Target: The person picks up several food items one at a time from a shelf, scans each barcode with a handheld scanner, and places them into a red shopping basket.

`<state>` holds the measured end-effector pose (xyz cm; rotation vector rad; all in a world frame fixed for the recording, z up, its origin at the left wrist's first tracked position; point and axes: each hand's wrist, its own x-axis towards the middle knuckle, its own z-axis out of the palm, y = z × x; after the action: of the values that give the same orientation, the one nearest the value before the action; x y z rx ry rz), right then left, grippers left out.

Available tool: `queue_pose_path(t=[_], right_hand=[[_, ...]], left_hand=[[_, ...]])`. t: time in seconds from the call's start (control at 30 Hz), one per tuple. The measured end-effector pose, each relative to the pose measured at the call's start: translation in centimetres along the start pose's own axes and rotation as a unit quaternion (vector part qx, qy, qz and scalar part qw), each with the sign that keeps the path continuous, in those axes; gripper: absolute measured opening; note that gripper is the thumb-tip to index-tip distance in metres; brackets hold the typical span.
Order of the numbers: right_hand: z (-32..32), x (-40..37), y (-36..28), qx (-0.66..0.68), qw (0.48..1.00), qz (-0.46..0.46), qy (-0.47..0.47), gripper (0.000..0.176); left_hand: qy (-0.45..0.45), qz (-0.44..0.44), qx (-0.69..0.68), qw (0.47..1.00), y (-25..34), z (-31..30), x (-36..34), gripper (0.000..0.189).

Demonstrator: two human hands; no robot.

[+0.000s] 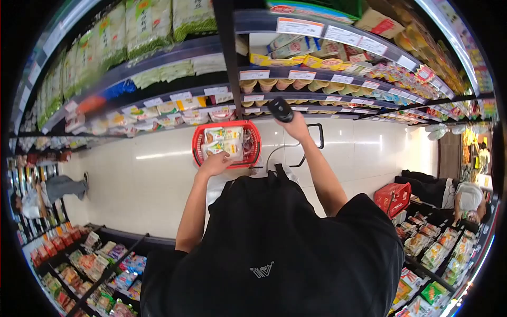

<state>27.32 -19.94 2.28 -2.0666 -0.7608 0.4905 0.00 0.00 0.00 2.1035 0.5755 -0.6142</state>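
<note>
My left hand (214, 164) reaches over the near rim of a red shopping basket (258, 143), its fingers apart and lying on a white food package (230, 149). Further in lies a second white food package (213, 134); some dark packaging shows at the basket's right side. My right hand (293, 127) is closed around a black handheld scanner (280, 109), raised in front of the lower shelf. To the right of that hand, over the floor, is a black tubular handle (321, 136), partly hidden by my forearm.
Shelves with price tags (301, 26) and packaged food rise ahead. Pale tile floor (153, 174) runs left and right. A person (66, 187) is at far left; another person (467, 201) is at far right near a red basket (393, 198). Goods displays stand behind me.
</note>
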Motion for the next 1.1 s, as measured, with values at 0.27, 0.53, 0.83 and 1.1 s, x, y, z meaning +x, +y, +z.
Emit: queue_pose_path(t=[0.27, 0.53, 0.83, 1.1], right_hand=[[-12.4, 3.4, -9.4, -0.038, 0.956, -0.168, 0.239, 0.051], [-13.3, 7.8, -9.3, 0.054, 0.983, -0.126, 0.122, 0.041], [-14.4, 4.9, -11.1, 0.073, 0.976, -0.071, 0.19, 0.036], [-12.5, 1.0, -6.9, 0.257, 0.893, -0.028, 0.368, 0.041]], left_hand=[[-0.003, 0.021, 0.026, 0.999, 4.7, -0.6, 1.5, 0.049], [0.01, 0.014, 0.02, 1.0, 5.1, -0.8, 1.1, 0.05], [0.04, 0.012, 0.004, 0.999, 4.5, -1.6, 0.7, 0.051], [0.086, 0.093, -0.079, 0.989, 7.2, -3.2, 1.5, 0.041]])
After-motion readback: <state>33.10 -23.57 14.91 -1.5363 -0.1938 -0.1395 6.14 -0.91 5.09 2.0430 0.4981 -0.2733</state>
